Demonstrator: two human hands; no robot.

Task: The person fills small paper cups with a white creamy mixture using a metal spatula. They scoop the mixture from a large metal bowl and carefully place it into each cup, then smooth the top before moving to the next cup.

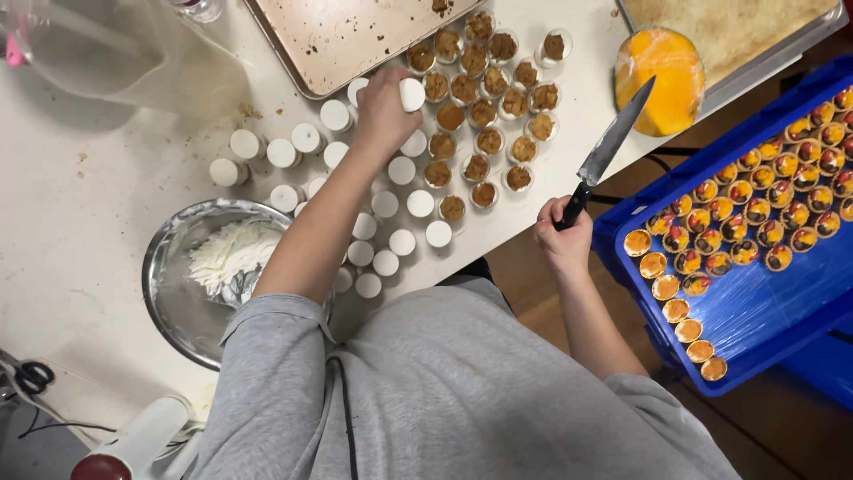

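My left hand (384, 111) is closed around a small white cup (411, 94), lifted just above the white table (80, 204). Below and left of it stand several upside-down white cups (391, 240). To its right sit several small cups filled with brown crumbs (484, 111). My right hand (563, 238) grips the black handle of a long kitchen knife (613, 142), blade pointing up and right, off the table's edge and close to the blue crate.
A metal bowl (178, 293) with white cream sits at the lower left. A baking tray (338, 40) lies at the top. A bowl of orange filling under film (659, 78) stands top right. A blue crate (800, 293) holds several topped tartlets.
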